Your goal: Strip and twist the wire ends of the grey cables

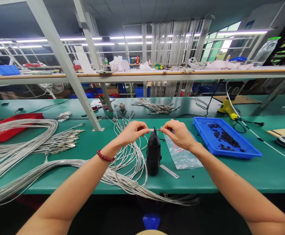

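A black upright tool (153, 156), with a tapered top and a small curved tip, stands on the green bench between my hands. Just at that tip, my left hand (136, 130) pinches a thin pale cable (151, 130) between thumb and fingertips. Opposite it, my right hand (178, 132) is closed on a thin dark piece (159, 129) in line with the cable; my fingers hide its far end. Long loops of grey cable (139, 163) lie below my left hand. Under my right hand is a clear plastic bag (181, 153).
A blue tray (212, 145) on the right holds small black parts (227, 137). Left lie a red tray (15, 125) and bundled cables with metal ends (64, 140). Behind are more cables (156, 106), a slanted white post (66, 65) and a yellow heat gun (228, 107). A small strip (169, 171) lies in front.
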`<state>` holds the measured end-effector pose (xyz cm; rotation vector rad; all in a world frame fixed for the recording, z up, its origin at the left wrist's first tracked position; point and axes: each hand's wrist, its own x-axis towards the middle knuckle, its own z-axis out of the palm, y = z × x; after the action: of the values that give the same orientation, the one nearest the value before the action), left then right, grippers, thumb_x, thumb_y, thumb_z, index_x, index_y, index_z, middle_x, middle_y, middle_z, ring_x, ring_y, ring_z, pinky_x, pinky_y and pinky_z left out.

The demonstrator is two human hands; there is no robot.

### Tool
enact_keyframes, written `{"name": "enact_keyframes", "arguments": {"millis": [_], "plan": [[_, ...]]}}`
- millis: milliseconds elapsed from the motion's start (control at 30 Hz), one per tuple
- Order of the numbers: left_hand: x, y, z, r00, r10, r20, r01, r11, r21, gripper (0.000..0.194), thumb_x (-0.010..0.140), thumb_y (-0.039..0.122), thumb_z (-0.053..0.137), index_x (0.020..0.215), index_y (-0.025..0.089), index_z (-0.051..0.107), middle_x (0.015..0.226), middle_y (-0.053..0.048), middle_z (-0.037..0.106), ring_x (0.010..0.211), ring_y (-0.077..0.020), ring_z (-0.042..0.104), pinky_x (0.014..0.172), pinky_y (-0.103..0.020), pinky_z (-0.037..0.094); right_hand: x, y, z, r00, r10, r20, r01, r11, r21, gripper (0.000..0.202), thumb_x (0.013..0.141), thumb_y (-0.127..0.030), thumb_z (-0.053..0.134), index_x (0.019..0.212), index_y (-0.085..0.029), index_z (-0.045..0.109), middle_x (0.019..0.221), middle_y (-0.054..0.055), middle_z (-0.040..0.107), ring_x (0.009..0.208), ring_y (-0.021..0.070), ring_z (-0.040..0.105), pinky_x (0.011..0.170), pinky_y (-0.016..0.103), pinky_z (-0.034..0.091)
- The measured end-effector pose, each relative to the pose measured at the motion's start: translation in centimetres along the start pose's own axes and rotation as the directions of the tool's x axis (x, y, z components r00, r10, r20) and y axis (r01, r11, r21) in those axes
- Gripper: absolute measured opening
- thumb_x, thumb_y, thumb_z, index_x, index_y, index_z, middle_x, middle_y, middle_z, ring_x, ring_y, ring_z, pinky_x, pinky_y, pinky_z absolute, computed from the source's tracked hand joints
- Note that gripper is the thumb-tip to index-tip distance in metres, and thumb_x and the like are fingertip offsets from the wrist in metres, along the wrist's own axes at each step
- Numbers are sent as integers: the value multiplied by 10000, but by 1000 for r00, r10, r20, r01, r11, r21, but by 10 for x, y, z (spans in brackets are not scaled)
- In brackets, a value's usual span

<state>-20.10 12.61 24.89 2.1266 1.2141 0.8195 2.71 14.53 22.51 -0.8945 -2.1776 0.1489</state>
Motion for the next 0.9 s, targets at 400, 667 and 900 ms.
{"name": "enact_keyframes", "arguments": {"millis": [400,667,900], "plan": [[-1,0,-2,1000,30,0,-30,996,84,311,917,345,514,756,137,681,569,34,467,527,-103,354,496,-242,246,-1,0,0,999,-23,-28,23,1000,19,168,875,-195,663,713,-190,621,688,2,638,639,165,510,647,303,355],[0,-1,-2,998,61,-21,-57,988,140,277,890,293,543,724,141,705,577,18,542,537,-107,389,520,-245,276,-1,2,-2,999,-33,-18,33,999,10,191,887,-251,650,706,-199,626,689,14,649,646,175,531,660,311,360],[1,0,0,995,74,-68,-66,991,118,215,854,291,605,735,143,706,643,-8,643,569,-107,464,534,-224,338,-2,3,-3,1000,-26,-7,25,1000,-12,173,891,-276,643,734,-203,628,716,18,656,670,180,535,673,315,359]]}}
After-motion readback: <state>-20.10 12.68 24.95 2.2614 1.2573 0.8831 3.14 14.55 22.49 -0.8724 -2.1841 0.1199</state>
